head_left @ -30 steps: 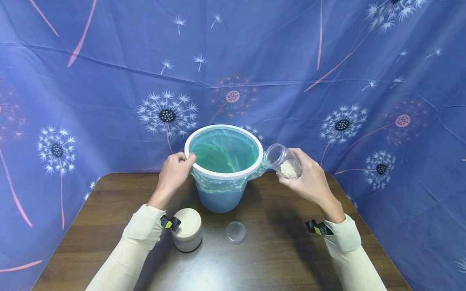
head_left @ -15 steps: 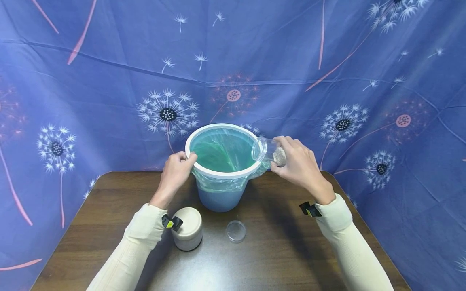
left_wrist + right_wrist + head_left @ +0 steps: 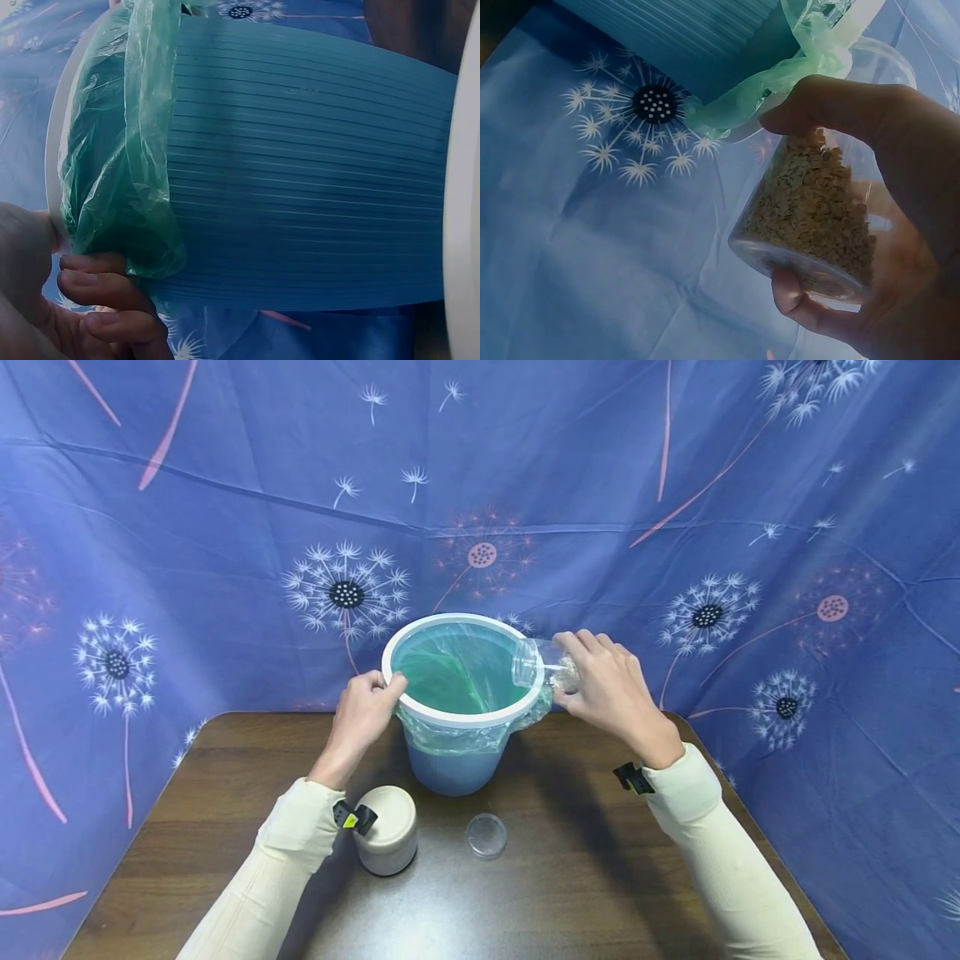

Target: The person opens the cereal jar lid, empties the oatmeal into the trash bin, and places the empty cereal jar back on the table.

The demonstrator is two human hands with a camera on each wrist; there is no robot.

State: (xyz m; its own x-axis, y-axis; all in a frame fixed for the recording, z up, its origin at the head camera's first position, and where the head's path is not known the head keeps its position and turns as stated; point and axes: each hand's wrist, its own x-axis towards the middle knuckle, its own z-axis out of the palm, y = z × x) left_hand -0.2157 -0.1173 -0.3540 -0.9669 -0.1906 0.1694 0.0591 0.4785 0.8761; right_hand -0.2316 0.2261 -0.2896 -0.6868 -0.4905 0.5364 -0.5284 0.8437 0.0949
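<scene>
A blue ribbed trash bin (image 3: 453, 770) with a white rim stands on the table, lined with a green plastic bag (image 3: 457, 681) folded over its outside. My left hand (image 3: 362, 710) pinches the rim at its left side, thumb on top and fingers below. In my right hand (image 3: 611, 689) is a clear plastic jar (image 3: 810, 210), tipped on its side with its open mouth over the bin's right rim. Pale oat-like flakes (image 3: 802, 195) lie in the jar's lower part, as the right wrist view shows. The right thumb and fingers curl round the jar.
A round cream-lidded container (image 3: 387, 831) stands by my left wrist. A clear round lid (image 3: 486, 837) lies on the brown wooden table (image 3: 555, 893) in front of the bin. Behind hangs a blue dandelion-print cloth (image 3: 600, 460).
My right hand has moved left with the jar, tilting it further until its mouth came over the bin's rim. The left hand has kept its hold on the rim.
</scene>
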